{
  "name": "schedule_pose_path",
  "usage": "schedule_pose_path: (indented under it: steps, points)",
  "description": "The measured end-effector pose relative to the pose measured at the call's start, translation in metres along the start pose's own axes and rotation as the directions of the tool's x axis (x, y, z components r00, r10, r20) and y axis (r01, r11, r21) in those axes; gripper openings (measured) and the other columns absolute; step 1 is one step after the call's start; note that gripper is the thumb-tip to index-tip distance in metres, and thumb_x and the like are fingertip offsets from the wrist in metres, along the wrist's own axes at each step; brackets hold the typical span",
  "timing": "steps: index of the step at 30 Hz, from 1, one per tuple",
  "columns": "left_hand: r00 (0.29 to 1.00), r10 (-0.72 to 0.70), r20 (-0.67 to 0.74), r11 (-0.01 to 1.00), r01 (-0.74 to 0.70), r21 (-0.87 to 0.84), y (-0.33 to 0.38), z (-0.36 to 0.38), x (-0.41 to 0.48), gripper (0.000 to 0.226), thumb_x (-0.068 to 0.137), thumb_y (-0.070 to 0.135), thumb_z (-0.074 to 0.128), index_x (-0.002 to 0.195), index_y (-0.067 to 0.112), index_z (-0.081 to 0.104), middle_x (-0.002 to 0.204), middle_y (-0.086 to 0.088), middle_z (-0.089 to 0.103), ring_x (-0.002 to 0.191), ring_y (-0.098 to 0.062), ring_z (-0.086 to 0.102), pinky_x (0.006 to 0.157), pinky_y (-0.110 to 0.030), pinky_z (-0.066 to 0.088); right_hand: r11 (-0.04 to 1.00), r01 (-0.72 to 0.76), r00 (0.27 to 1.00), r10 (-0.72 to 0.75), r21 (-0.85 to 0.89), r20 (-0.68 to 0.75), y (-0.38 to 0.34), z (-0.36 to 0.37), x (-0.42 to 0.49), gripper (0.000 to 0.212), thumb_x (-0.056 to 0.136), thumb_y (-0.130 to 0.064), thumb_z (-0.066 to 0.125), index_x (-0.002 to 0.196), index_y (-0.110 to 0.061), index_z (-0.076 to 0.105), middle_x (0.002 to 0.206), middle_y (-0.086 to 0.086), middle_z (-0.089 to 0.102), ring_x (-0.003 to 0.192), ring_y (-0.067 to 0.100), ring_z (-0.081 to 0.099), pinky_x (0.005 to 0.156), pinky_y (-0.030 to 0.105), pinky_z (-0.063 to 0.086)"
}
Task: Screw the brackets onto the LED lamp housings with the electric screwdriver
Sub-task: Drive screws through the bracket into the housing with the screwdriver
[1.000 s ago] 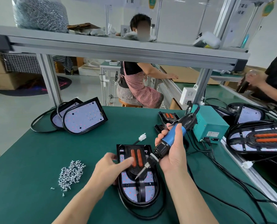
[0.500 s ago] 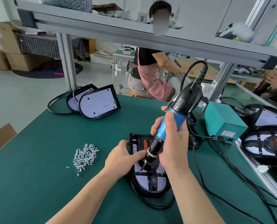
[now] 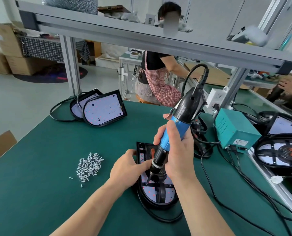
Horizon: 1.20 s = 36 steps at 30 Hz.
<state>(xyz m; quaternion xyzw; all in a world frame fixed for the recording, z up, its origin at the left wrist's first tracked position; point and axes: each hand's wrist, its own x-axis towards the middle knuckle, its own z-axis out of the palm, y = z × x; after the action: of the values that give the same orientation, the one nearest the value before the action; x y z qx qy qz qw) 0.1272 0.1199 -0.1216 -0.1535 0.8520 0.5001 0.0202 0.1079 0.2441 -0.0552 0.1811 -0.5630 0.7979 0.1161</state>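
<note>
A black LED lamp housing (image 3: 156, 195) lies on the green table in front of me, with a black bracket (image 3: 161, 189) across its white LED board. My right hand (image 3: 179, 155) grips the blue and black electric screwdriver (image 3: 174, 132), held nearly upright, its bit down on the bracket's left arm. My left hand (image 3: 126, 169) rests on the housing's left edge, its thumb reaching toward the screwdriver's chuck. A pile of small silver screws (image 3: 89, 166) lies to the left of the housing.
Two more lamp housings (image 3: 104, 108) lean at the table's back left. A teal power box (image 3: 233, 132) stands at right with black cables (image 3: 227, 189) trailing over the table. Further housings (image 3: 281, 154) sit at right. A person in a checked apron (image 3: 157, 82) sits beyond the table.
The screwdriver has swung from tilted to nearly upright and its bit has come down onto the bracket. My left hand stays on the housing. My view has moved closer.
</note>
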Motion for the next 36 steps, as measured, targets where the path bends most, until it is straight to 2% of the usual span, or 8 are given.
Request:
schedule_pose_path:
  steps: [3, 8, 14, 21, 24, 29, 33, 36]
  points:
    - [1.0, 0.01, 0.015, 1.0, -0.01, -0.004, 0.002, 0.0, 0.0, 0.087, 0.045, 0.077, 0.053, 0.116, 0.028, 0.06, 0.093, 0.006, 0.07, 0.091, -0.016, 0.066, 0.088, -0.041, 0.054, 1.0, 0.001, 1.0, -0.001, -0.023, 0.004, 0.0, 0.001, 0.0, 0.013, 0.085, -0.037, 0.065, 0.098, -0.034, 0.065, 0.061, 0.005, 0.057, 0.059, 0.02, 0.051, 0.069, 0.035, 0.043]
    - [1.0, 0.012, 0.017, 0.999, -0.011, -0.032, 0.004, 0.001, -0.001, 0.074, 0.043, 0.075, 0.051, 0.101, 0.031, 0.064, 0.088, 0.005, 0.073, 0.088, -0.018, 0.069, 0.087, -0.043, 0.055, 0.999, 0.025, 1.0, -0.026, -0.038, -0.011, 0.001, 0.004, 0.001, 0.01, 0.082, -0.031, 0.067, 0.088, -0.037, 0.062, 0.056, 0.002, 0.054, 0.054, 0.019, 0.049, 0.061, 0.03, 0.044]
    - [1.0, 0.017, -0.014, 1.0, -0.017, 0.003, 0.002, 0.003, 0.002, 0.069, 0.047, 0.075, 0.048, 0.098, 0.03, 0.063, 0.086, 0.004, 0.071, 0.086, -0.021, 0.067, 0.084, -0.043, 0.055, 1.0, 0.027, 1.0, -0.027, 0.014, 0.003, 0.007, 0.004, 0.005, 0.015, 0.08, -0.021, 0.067, 0.081, -0.033, 0.059, 0.054, 0.002, 0.048, 0.048, 0.018, 0.047, 0.055, 0.028, 0.044]
    - [1.0, -0.001, 0.002, 1.0, 0.001, 0.009, 0.003, 0.004, -0.001, 0.074, 0.044, 0.077, 0.044, 0.097, 0.029, 0.063, 0.084, 0.003, 0.07, 0.085, -0.021, 0.067, 0.082, -0.042, 0.055, 0.998, -0.02, 0.997, 0.016, 0.052, 0.079, 0.014, -0.003, 0.006, 0.015, 0.08, -0.017, 0.065, 0.083, -0.03, 0.06, 0.054, 0.002, 0.047, 0.048, 0.019, 0.044, 0.055, 0.028, 0.042]
    - [1.0, -0.005, 0.011, 1.0, 0.004, 0.004, 0.004, 0.003, -0.004, 0.074, 0.046, 0.079, 0.046, 0.099, 0.03, 0.062, 0.085, 0.006, 0.07, 0.086, -0.019, 0.066, 0.084, -0.042, 0.055, 0.996, -0.056, 0.995, 0.05, 0.07, 0.087, 0.014, -0.007, 0.007, 0.018, 0.078, -0.016, 0.066, 0.091, -0.029, 0.065, 0.057, 0.004, 0.048, 0.05, 0.018, 0.046, 0.057, 0.028, 0.041]
    - [0.999, 0.006, 0.044, 0.998, -0.002, -0.068, 0.008, -0.002, -0.006, 0.067, 0.052, 0.076, 0.062, 0.1, 0.03, 0.064, 0.092, 0.01, 0.073, 0.091, -0.015, 0.069, 0.088, -0.045, 0.055, 0.969, -0.07, 0.996, 0.056, 0.239, 0.062, 0.007, -0.02, 0.01, 0.026, 0.077, -0.014, 0.066, 0.102, -0.022, 0.065, 0.06, 0.002, 0.047, 0.054, 0.018, 0.043, 0.06, 0.03, 0.042]
    - [0.999, 0.005, 0.05, 0.997, -0.001, -0.073, 0.003, -0.003, -0.006, 0.06, 0.057, 0.072, 0.065, 0.103, 0.033, 0.065, 0.096, 0.012, 0.074, 0.093, -0.014, 0.07, 0.091, -0.043, 0.054, 0.906, -0.01, 0.999, 0.029, 0.423, -0.039, -0.005, -0.037, 0.023, 0.017, 0.085, -0.016, 0.063, 0.102, -0.018, 0.061, 0.064, 0.0, 0.048, 0.055, 0.014, 0.045, 0.059, 0.025, 0.045]
    - [0.999, 0.026, 0.039, 0.998, -0.023, -0.063, -0.002, -0.002, -0.005, 0.055, 0.067, 0.074, 0.062, 0.105, 0.035, 0.067, 0.092, 0.014, 0.074, 0.088, -0.006, 0.068, 0.088, -0.032, 0.055, 0.82, -0.062, 0.957, 0.21, 0.569, -0.198, 0.001, -0.056, 0.028, 0.011, 0.091, -0.024, 0.064, 0.099, -0.017, 0.063, 0.069, -0.003, 0.051, 0.057, 0.01, 0.047, 0.061, 0.02, 0.044]
